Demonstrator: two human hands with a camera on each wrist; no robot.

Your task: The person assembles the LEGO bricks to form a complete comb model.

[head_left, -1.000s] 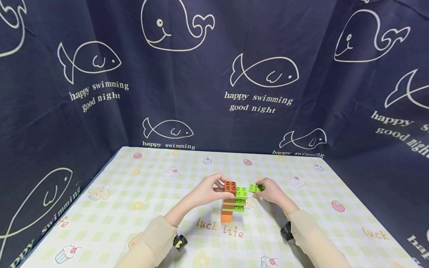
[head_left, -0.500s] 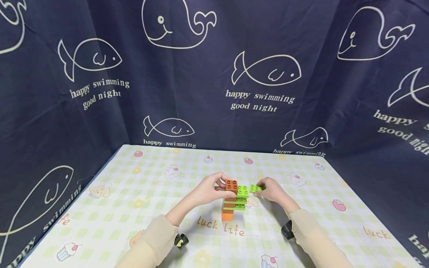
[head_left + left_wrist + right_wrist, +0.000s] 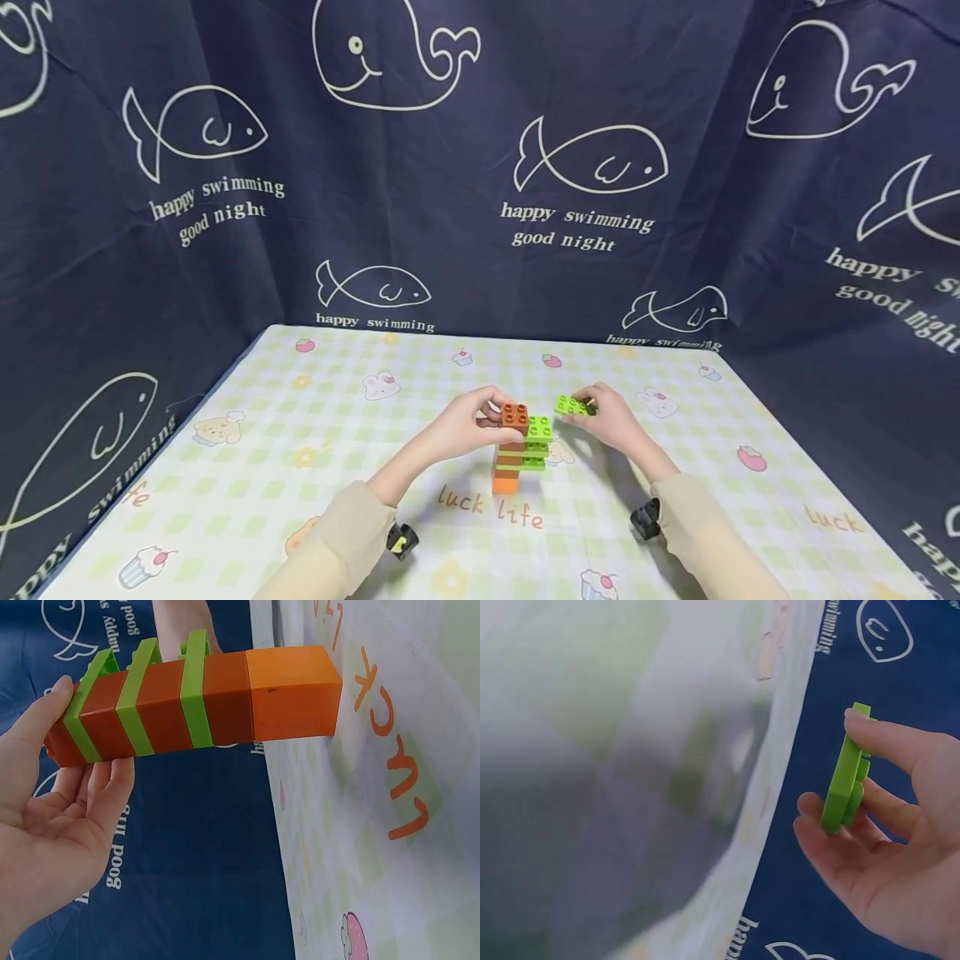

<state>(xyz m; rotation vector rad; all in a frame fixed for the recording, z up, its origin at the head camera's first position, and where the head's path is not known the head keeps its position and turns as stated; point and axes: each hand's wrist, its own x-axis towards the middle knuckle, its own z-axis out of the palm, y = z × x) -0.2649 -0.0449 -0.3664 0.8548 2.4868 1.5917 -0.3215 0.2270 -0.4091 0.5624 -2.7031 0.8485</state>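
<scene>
A tower of toy building bricks stands upright on the table. At its foot is an orange brick; above it reddish-brown bricks alternate with thin green plates that jut out to the right. A brown brick tops it. My left hand grips the tower near the top, thumb on one side and fingers on the other. Just right of the tower, my right hand pinches a loose thin green brick, studs up, between thumb and fingers. It is held above the table, apart from the tower.
A checked tablecloth with cartoon prints covers the table. Dark blue curtains with fish drawings hang behind and at both sides. Black wrist cameras sit under both sleeves.
My right hand has lifted a little with the green brick and tilted it slightly. The left hand keeps its grip on the tower, which has not moved.
</scene>
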